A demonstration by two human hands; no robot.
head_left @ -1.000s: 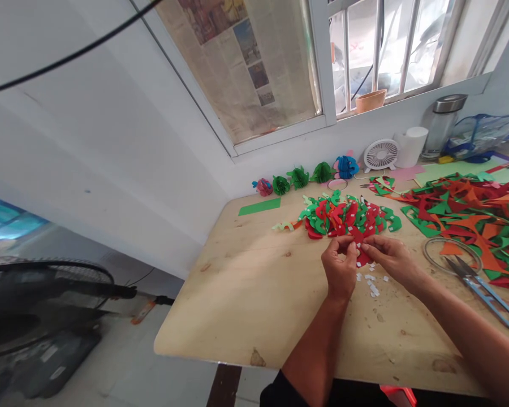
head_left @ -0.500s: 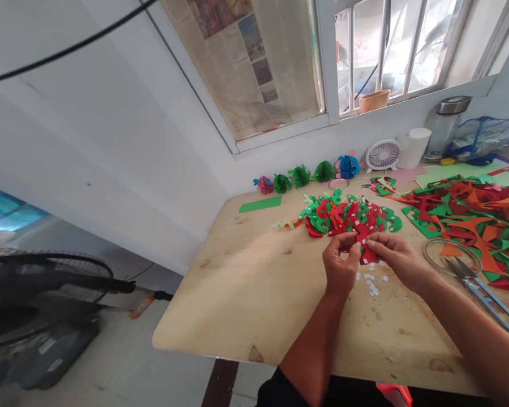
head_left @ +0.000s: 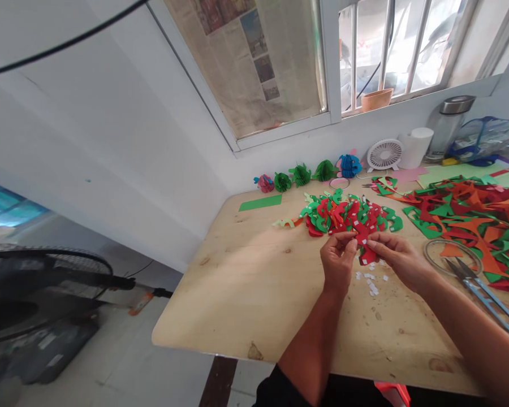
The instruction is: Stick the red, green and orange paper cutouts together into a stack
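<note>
A red paper cutout [head_left: 367,254] with small white squares on it is held between my two hands, over the wooden table [head_left: 246,282]. My left hand [head_left: 338,259] pinches its left edge with thumb and fingers. On its right side, my right hand [head_left: 393,254] pinches it too. Just behind lies a pile of red and green cutouts [head_left: 335,210], many bearing white squares. Several loose white squares [head_left: 373,289] lie on the wood below my hands.
Snips [head_left: 486,294] and a ring [head_left: 430,257] lie at the right, by a heap of paper scraps [head_left: 483,220]. Along the wall stand paper figures [head_left: 300,175], a small fan [head_left: 384,154] and a glass bottle [head_left: 447,130]. A green strip [head_left: 261,203] lies back left.
My left hand has shifted slightly left, and its thumb has moved a little away from the middle of the red cutout. My right hand is nearly unchanged.
</note>
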